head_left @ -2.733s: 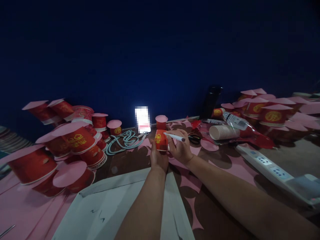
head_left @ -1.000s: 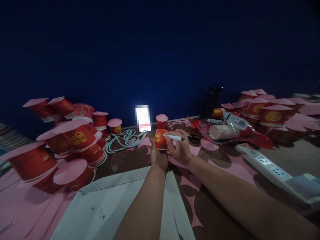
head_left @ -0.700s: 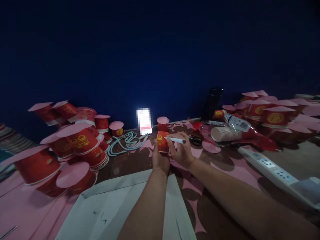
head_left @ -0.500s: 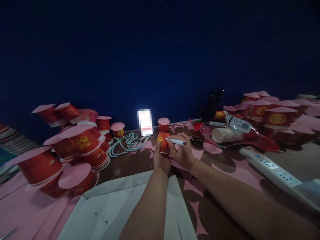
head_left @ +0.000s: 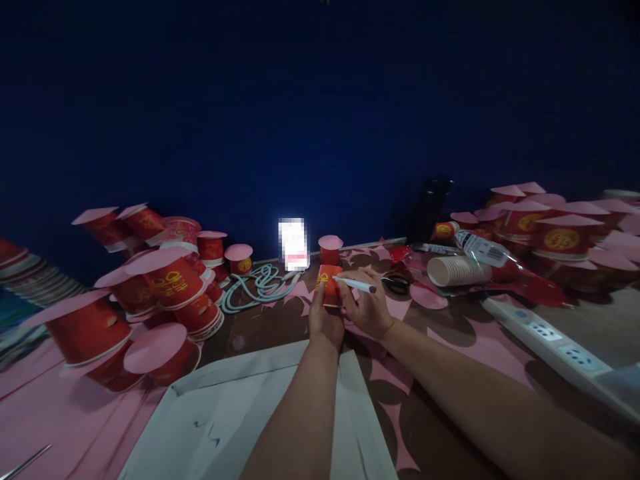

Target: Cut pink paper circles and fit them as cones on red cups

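My left hand (head_left: 325, 320) is wrapped round a red paper cup (head_left: 331, 287) with gold lettering, holding it above the table. A white marker pen (head_left: 359, 285) with a dark end sits pinched in my right hand (head_left: 370, 303). The pen's tip is at the cup's side; whether it touches I cannot tell. Just behind stands another red cup topped with a pink paper disc (head_left: 331, 242). Black-handled scissors (head_left: 397, 284) lie to the right of my right hand, near a loose pink disc (head_left: 429, 296).
Red cups with pink discs pile up at left (head_left: 173, 283) and right (head_left: 563, 237). A bright phone (head_left: 293, 243) stands by a coiled pale cable (head_left: 257, 287). Stacked cups (head_left: 457, 271), a power strip (head_left: 545, 340), a white tray (head_left: 240, 363) and cut pink paper (head_left: 390, 373) surround my arms.
The whole scene has shifted slightly to the right in view. Both hands keep the same hold on the cup and the marker pen.
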Available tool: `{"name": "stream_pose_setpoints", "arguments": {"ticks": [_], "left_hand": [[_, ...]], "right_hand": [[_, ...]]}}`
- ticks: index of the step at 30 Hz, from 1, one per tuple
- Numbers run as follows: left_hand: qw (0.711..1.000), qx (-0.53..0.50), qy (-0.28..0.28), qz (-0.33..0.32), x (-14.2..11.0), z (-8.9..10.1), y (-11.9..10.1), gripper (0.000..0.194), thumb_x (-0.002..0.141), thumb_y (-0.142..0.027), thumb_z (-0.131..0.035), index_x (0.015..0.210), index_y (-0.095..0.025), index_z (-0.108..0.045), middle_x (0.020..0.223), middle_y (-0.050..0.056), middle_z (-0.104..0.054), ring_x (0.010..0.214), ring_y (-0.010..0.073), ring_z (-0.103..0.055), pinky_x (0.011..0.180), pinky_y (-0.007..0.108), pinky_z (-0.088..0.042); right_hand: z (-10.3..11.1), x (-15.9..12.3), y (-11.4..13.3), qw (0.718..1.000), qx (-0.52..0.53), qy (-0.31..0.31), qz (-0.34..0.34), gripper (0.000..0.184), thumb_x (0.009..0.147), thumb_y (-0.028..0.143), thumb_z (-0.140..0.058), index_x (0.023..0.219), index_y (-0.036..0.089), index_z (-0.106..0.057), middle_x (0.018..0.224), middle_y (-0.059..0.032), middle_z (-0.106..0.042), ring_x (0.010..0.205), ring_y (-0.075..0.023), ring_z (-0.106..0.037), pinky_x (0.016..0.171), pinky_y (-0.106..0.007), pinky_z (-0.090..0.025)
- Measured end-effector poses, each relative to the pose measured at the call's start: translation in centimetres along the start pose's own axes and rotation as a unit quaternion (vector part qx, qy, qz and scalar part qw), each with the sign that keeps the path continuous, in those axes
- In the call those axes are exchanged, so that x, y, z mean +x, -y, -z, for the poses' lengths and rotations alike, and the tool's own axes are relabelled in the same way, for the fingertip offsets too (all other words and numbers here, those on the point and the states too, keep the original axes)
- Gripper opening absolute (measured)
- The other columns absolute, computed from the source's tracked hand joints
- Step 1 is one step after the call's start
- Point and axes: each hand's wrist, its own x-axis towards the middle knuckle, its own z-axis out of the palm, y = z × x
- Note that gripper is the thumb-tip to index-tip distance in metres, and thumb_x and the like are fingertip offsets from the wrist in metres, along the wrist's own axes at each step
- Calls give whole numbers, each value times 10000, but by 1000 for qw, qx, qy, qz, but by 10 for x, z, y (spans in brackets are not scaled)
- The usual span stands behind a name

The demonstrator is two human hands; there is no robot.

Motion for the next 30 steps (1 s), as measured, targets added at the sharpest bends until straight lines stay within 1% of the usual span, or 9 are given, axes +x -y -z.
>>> {"name": "stream_pose_setpoints", "arguments": {"ticks": [8,15,21,30], "left_hand": [[1000,-2,-16,10,-7,-5,-3,114,838,-209,-573,840,-148,-669,774,28,-700,676,105,-655,733,219,-503],[1000,-11,-22,11,-7,-6,-4,119,837,-200,-570,836,-135,-670,784,34,-701,684,102,-656,736,213,-496],[1000,2,-25,6,-8,-7,-4,107,833,-207,-577,818,-146,-663,747,23,-695,660,105,-650,691,211,-493],[999,-4,-32,7,-6,-4,-3,82,819,-201,-592,826,-147,-653,752,18,-691,671,105,-649,704,216,-492]], "right_hand": [[-1,-1,0,1000,9,-1,-1,133,895,186,-519,988,185,-614,974,-60,-711,921,-188,-637,951,-406,-370],[-1,-1,0,1000,9,2,-4,134,899,195,-515,986,180,-616,976,-65,-710,928,-188,-635,961,-407,-367],[-1,-1,1,1000,9,5,-3,134,897,184,-514,992,182,-610,978,-60,-710,930,-187,-636,956,-405,-368],[-1,-1,1,1000,8,-2,3,130,900,198,-510,985,186,-608,967,-64,-714,916,-191,-644,946,-402,-376]]}}
